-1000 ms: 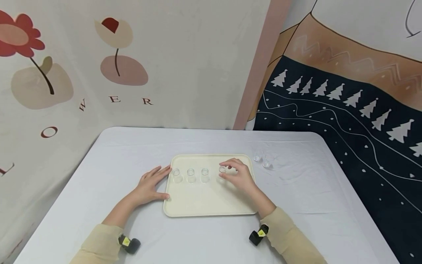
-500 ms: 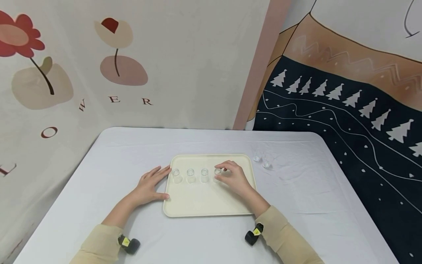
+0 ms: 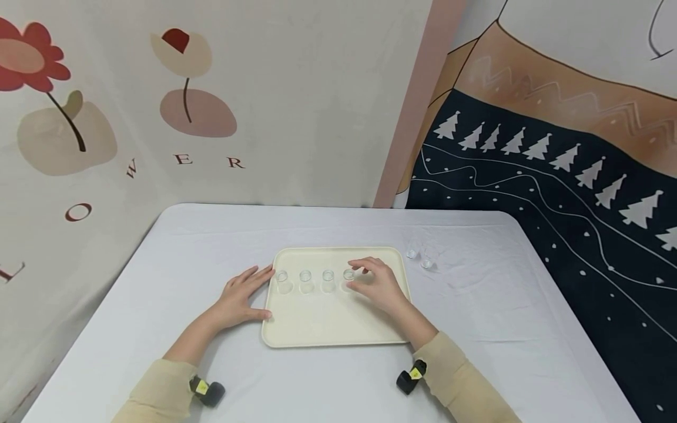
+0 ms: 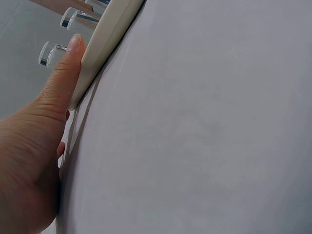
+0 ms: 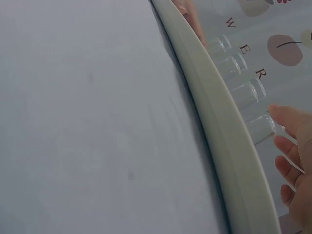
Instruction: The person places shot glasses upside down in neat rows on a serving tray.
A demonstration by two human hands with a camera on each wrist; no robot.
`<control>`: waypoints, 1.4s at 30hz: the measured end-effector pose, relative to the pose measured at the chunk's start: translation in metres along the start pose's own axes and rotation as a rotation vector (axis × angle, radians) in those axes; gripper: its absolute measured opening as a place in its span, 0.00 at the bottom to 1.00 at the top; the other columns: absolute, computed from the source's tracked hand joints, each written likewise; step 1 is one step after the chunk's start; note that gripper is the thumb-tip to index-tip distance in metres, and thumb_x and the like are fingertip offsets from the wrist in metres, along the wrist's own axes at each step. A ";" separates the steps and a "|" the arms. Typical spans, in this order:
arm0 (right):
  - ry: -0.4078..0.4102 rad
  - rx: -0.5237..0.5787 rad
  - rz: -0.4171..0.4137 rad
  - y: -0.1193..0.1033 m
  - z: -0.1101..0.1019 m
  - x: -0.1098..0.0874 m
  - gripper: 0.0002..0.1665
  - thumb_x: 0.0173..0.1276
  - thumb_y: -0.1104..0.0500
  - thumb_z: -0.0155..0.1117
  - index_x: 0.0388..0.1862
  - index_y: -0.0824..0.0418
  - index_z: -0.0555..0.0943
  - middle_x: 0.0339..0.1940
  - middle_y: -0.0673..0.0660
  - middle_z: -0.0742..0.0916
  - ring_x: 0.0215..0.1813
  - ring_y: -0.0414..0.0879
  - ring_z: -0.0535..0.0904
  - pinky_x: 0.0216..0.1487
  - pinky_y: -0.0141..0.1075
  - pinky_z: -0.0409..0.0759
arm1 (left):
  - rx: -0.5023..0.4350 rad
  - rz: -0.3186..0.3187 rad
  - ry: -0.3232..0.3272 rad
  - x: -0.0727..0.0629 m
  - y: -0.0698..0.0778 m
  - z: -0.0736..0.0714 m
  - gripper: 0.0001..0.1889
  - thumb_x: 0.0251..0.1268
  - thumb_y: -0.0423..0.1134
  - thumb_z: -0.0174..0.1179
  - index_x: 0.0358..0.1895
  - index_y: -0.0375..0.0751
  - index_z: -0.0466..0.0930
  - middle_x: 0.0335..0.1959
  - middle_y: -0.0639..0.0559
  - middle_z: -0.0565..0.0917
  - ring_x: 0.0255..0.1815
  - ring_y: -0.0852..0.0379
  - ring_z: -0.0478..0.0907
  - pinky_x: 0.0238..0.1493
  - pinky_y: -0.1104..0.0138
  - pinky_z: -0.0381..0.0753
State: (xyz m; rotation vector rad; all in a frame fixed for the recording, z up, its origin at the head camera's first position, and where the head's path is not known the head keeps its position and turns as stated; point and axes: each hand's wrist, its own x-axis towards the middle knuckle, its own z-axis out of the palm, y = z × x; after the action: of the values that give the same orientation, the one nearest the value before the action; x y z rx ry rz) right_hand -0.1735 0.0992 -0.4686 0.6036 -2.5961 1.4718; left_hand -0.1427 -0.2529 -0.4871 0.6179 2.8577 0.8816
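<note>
On a cream tray (image 3: 338, 329) stand several small clear glasses in a row along its far half. My right hand (image 3: 378, 285) is at the rightmost glass (image 3: 349, 275), thumb and fingers parted on either side of its rim. The right wrist view shows that glass (image 5: 262, 127) upright, with the thumb tip beside its top and the fingers spread. Fingers straight and thumb apart, my left hand (image 3: 240, 298) rests against the tray's left edge. Its thumb (image 4: 66, 73) lies on the rim in the left wrist view. The other glasses (image 3: 328, 281) stand left of my right hand.
Two more clear glasses (image 3: 427, 262) are on the white tablecloth (image 3: 502, 317), just beyond the tray's right side. A flower-patterned wall covering (image 3: 296, 117) rises behind the table, and a dark tree-patterned one (image 3: 571, 194) is at the right.
The right hand carried the rightmost glass left into line with the others, then its fingers parted and drew back slightly right while the glass stayed. The left hand has kept still.
</note>
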 end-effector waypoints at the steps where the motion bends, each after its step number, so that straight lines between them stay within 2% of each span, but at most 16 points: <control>1: 0.002 0.002 -0.001 0.000 -0.002 -0.001 0.25 0.53 0.61 0.77 0.52 0.56 0.83 0.44 0.45 0.84 0.44 0.44 0.75 0.46 0.41 0.75 | 0.000 0.001 -0.001 0.000 0.000 0.000 0.56 0.40 0.62 0.71 0.73 0.40 0.57 0.75 0.43 0.56 0.74 0.37 0.43 0.67 0.39 0.38; 11: 0.070 0.020 -0.052 -0.004 -0.037 -0.011 0.26 0.53 0.63 0.77 0.52 0.56 0.82 0.45 0.50 0.85 0.45 0.47 0.75 0.49 0.51 0.73 | -0.002 0.001 -0.008 0.000 0.000 0.000 0.56 0.41 0.63 0.70 0.74 0.40 0.57 0.75 0.44 0.56 0.74 0.37 0.43 0.67 0.40 0.38; 20: 0.131 -0.046 -0.119 0.001 -0.071 -0.016 0.27 0.51 0.67 0.77 0.52 0.62 0.82 0.46 0.55 0.85 0.45 0.52 0.76 0.50 0.55 0.72 | -0.002 0.001 -0.012 0.001 0.001 -0.002 0.56 0.41 0.63 0.70 0.73 0.39 0.57 0.75 0.43 0.56 0.74 0.36 0.43 0.67 0.39 0.39; 24: 0.168 -0.069 -0.110 0.004 -0.086 -0.019 0.27 0.50 0.68 0.77 0.52 0.63 0.81 0.47 0.57 0.85 0.45 0.54 0.76 0.52 0.55 0.70 | -0.001 0.002 -0.012 0.001 0.000 -0.002 0.56 0.41 0.63 0.70 0.73 0.39 0.57 0.75 0.43 0.56 0.74 0.36 0.43 0.67 0.39 0.39; 29: 0.215 -0.089 -0.085 0.014 -0.102 -0.021 0.27 0.50 0.68 0.77 0.52 0.62 0.82 0.48 0.57 0.84 0.45 0.58 0.76 0.48 0.55 0.70 | -0.003 0.004 -0.014 0.001 0.000 -0.002 0.56 0.41 0.63 0.70 0.73 0.39 0.57 0.75 0.43 0.56 0.74 0.36 0.43 0.67 0.40 0.38; 32: 0.237 -0.104 -0.075 0.021 -0.110 -0.023 0.27 0.50 0.68 0.77 0.52 0.64 0.82 0.49 0.58 0.84 0.45 0.56 0.76 0.48 0.55 0.69 | -0.005 0.004 -0.014 0.001 0.000 -0.002 0.56 0.41 0.63 0.70 0.73 0.39 0.57 0.75 0.43 0.56 0.74 0.37 0.43 0.67 0.40 0.38; 42: 0.250 -0.176 -0.006 0.045 -0.133 -0.024 0.31 0.52 0.66 0.77 0.56 0.64 0.79 0.52 0.60 0.83 0.46 0.53 0.74 0.47 0.50 0.69 | -0.003 0.000 -0.013 0.001 -0.001 -0.001 0.56 0.40 0.63 0.70 0.74 0.39 0.57 0.75 0.44 0.56 0.74 0.37 0.43 0.68 0.40 0.38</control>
State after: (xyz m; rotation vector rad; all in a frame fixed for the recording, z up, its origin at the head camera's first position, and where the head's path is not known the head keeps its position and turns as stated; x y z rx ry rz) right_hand -0.1836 0.2387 -0.4411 0.3799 -2.4891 1.2115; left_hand -0.1438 -0.2538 -0.4867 0.6211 2.8444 0.8776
